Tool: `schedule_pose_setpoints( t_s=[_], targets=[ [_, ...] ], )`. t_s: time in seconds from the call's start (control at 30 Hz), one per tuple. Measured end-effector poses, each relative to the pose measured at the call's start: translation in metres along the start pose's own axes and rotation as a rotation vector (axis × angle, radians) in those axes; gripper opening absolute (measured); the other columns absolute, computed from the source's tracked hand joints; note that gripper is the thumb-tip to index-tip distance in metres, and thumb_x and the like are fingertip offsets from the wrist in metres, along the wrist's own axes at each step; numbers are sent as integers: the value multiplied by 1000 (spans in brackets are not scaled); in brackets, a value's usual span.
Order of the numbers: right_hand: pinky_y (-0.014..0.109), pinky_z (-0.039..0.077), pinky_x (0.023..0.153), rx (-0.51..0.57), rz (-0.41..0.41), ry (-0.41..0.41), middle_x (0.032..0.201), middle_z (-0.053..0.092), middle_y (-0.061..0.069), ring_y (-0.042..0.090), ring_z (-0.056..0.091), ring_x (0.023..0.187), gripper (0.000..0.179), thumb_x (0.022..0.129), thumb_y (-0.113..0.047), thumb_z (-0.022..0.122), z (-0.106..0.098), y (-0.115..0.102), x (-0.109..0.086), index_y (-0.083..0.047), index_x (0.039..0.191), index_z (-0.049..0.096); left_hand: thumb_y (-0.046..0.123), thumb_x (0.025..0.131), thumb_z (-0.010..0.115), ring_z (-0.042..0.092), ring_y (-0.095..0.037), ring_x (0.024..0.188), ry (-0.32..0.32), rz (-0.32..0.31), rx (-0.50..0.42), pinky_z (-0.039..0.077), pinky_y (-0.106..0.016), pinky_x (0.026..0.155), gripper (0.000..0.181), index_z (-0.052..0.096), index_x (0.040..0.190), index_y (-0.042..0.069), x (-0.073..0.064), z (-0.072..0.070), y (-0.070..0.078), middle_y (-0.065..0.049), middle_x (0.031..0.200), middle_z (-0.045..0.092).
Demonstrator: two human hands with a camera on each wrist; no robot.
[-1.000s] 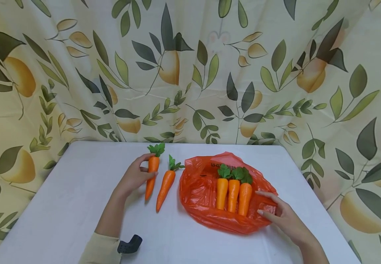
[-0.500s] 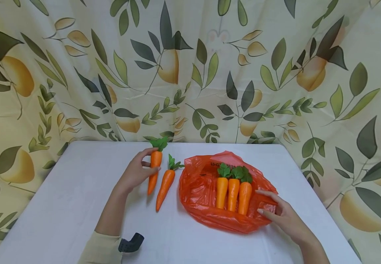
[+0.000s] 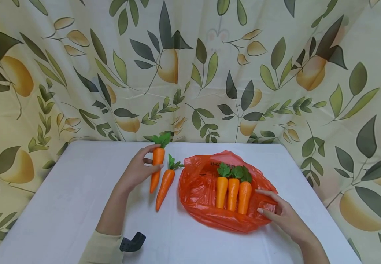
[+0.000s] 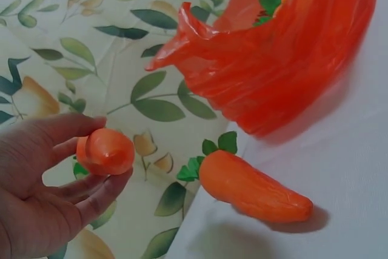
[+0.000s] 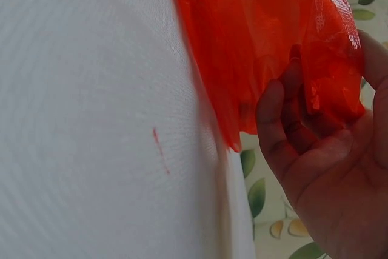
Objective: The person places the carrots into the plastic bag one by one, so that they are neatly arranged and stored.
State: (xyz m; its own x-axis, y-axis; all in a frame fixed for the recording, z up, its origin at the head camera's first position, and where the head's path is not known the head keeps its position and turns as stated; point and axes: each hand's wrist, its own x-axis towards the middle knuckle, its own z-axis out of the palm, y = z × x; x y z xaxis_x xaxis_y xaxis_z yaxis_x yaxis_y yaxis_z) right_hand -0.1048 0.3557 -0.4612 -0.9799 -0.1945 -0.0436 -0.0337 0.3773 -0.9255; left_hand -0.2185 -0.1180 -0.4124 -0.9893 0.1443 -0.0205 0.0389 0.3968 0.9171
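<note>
My left hand [image 3: 140, 169] pinches an orange carrot [image 3: 157, 161] with green leaves between thumb and fingers. In the left wrist view this held carrot [image 4: 109, 151] is seen end-on, clear of the table. Just right of it a second carrot [image 3: 165, 187] lies on the white table. Three carrots [image 3: 232, 194] lie side by side in the mouth of a red plastic bag [image 3: 197, 194], leaves towards the back. At the bag's right edge my right hand [image 3: 286, 218] grips the plastic; the right wrist view shows fingers [image 5: 273, 113] curled about the bag's side.
The white-covered table [image 3: 62, 205] reaches back to a curtain [image 3: 197, 73] printed with leaves and fruit. A black curved piece [image 3: 133, 242] sits at the left sleeve's cuff [image 3: 104, 245].
My left hand has lifted its carrot slightly and moved it a little up and to the right. The right hand and the bag have stayed in place.
</note>
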Motion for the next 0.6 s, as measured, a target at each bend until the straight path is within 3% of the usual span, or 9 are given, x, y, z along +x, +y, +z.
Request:
schedule_pose_setpoints(
  t_s=[0.6],
  targets=[
    [28,57,87,5,2,-8,155,37,22,-4,48,120,57,100,-14,70,-1,0,0,-6,151,48,13,91,79,55,-32,116,-19,38,-74,60,-39,80,65,54,149,31,-3,8,20,-4,146,46]
  ],
)
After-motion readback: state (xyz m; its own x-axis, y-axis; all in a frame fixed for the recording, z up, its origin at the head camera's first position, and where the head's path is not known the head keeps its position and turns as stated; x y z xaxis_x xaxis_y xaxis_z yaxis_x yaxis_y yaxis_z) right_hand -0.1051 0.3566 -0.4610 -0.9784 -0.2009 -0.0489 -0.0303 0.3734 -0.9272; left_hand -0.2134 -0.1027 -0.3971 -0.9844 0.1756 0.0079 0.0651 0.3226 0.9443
